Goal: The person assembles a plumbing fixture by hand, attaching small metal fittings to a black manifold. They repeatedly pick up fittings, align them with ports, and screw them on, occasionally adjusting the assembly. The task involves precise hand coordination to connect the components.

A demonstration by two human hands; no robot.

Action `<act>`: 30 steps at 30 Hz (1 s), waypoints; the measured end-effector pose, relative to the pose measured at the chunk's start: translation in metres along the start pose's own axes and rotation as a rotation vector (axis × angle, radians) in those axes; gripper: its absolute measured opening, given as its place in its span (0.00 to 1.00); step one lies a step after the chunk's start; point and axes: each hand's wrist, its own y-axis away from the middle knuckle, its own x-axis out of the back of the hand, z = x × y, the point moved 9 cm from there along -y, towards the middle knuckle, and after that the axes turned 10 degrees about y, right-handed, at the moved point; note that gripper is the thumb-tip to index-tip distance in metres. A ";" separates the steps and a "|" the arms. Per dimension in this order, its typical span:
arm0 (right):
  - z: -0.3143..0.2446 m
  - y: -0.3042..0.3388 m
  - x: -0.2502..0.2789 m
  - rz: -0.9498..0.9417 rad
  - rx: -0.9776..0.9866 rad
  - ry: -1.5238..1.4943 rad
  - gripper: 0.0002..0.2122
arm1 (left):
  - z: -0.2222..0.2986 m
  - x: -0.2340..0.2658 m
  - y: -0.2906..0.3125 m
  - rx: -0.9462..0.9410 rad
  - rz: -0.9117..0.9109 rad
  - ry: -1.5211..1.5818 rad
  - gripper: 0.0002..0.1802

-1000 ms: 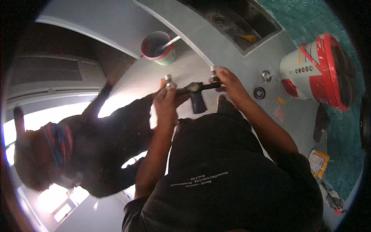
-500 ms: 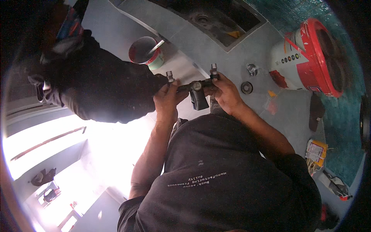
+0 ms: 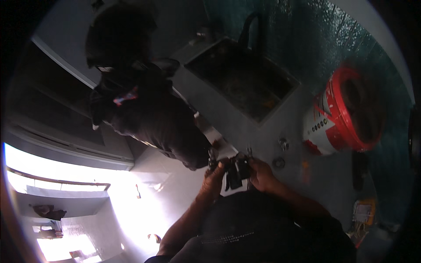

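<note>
Both my hands hold a black mixer tap (image 3: 237,172) level in front of my body. It has a dark central block and an upright metal connector at each end. My left hand (image 3: 213,180) is closed round its left end, the thumb near that connector. My right hand (image 3: 262,174) grips the right end. The picture is dim and slightly blurred, so the tap's finer parts are hard to make out. Close to my left hand stands another person in dark clothes (image 3: 153,114); where that person's hands are I cannot tell.
Beyond my hands a grey counter (image 3: 276,118) holds a dark sink (image 3: 237,83) with a black faucet (image 3: 249,30). To the right stand a large red-and-white bucket (image 3: 326,118), two small round metal fittings (image 3: 283,143) and a yellow-and-white package (image 3: 364,211). Bright daylight comes from the lower left.
My view has tilted up, so the sink, its faucet and the other person's head now show. The small bucket has left view. The tap stays in both hands, lower in the picture.
</note>
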 end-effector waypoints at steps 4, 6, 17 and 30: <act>-0.013 -0.004 0.000 -0.156 0.067 0.077 0.16 | -0.006 -0.011 -0.003 0.072 -0.004 0.067 0.31; -0.014 0.002 -0.004 -0.131 0.048 0.107 0.18 | -0.012 -0.006 -0.003 0.113 0.046 0.131 0.29; -0.042 0.042 0.032 -0.010 0.193 1.168 0.13 | -0.008 0.026 -0.025 0.084 0.009 0.124 0.31; -0.072 0.059 0.101 0.639 0.721 1.786 0.35 | -0.030 0.031 -0.024 0.375 0.053 0.125 0.26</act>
